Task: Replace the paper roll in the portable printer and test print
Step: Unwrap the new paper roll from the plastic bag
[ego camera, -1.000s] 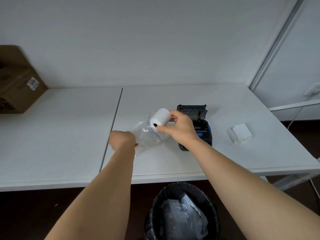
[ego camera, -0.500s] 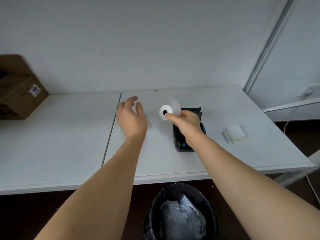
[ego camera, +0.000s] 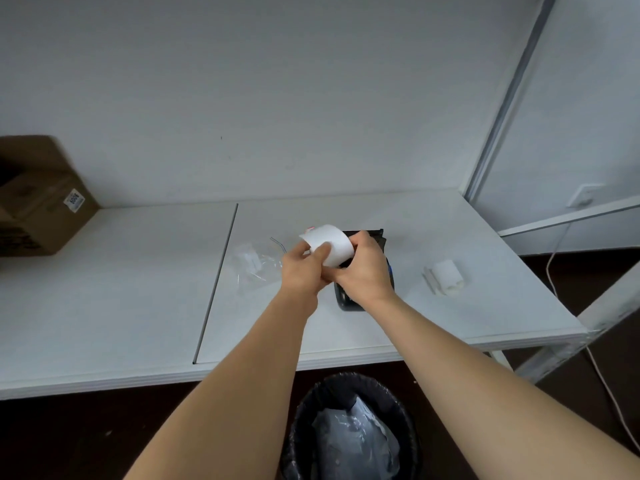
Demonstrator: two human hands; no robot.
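While both hands work above the matte black printer [ego camera: 349,299], the smooth white paper roll [ego camera: 329,244] sits clamped betw. them: left hand [ego camera: 304,268] thumb pressed on its curved face, right hand [ego camera: 363,268] grip curled round its near-right end. Crinkly clear bag [ego camera: 252,263] lies flat to the left on the white table [ego camera: 450,323]; small white block [ego camera: 446,276] lies to the right, w/ bare surface out to the right edge.

There are two hands, the left hand [ego camera: 304,268] and the right hand [ego camera: 363,271]. I count one paper roll [ego camera: 330,244], one black printer [ego camera: 367,271], one clear plastic bag [ego camera: 254,265], one small white object [ego camera: 446,277], one cardboard box [ego camera: 38,199], one bin [ego camera: 353,431], and two desk tops [ego camera: 104,271].
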